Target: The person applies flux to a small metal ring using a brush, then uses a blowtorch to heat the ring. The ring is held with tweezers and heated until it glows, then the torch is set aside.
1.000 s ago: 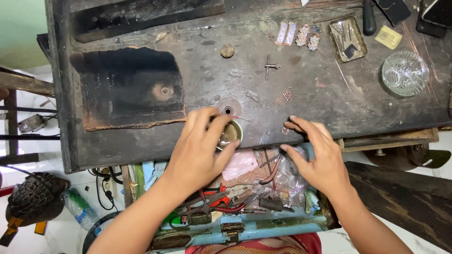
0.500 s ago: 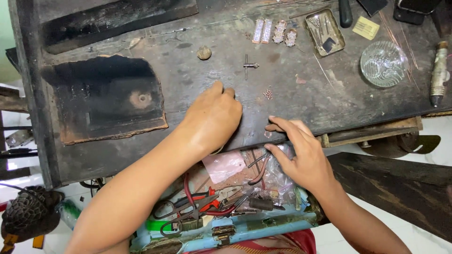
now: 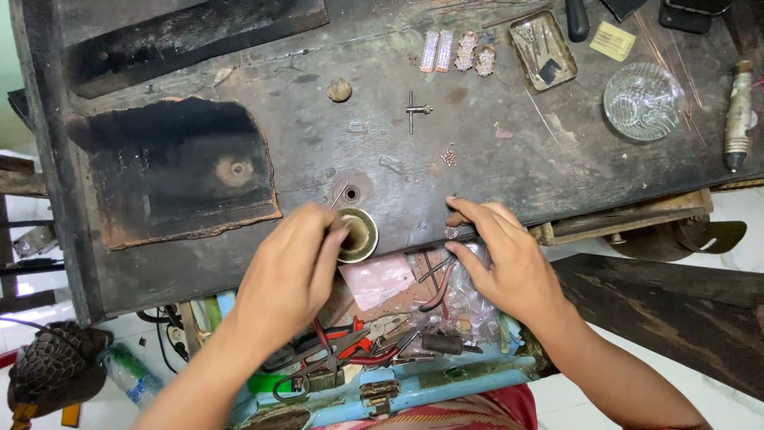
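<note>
Fingers (image 3: 334, 239) of the left hand (image 3: 290, 275) curl over the rim of a small round brass bowl (image 3: 358, 235), thumb and fingertips touching its left side; whether they pinch it or merely rest on it cannot be told. That bowl sits at the near edge of the dark, scarred wooden table (image 3: 477, 159), just below a small hole in the top. Right hand (image 3: 509, 259) lies spread at the table's edge, its fingers half open, index tip beside a tiny pale bead-like piece (image 3: 451, 232). Below both hands an open drawer (image 3: 446, 374) holds red-handled pliers (image 3: 350, 338), a pink sheet (image 3: 378, 279) and clear plastic bags.
</note>
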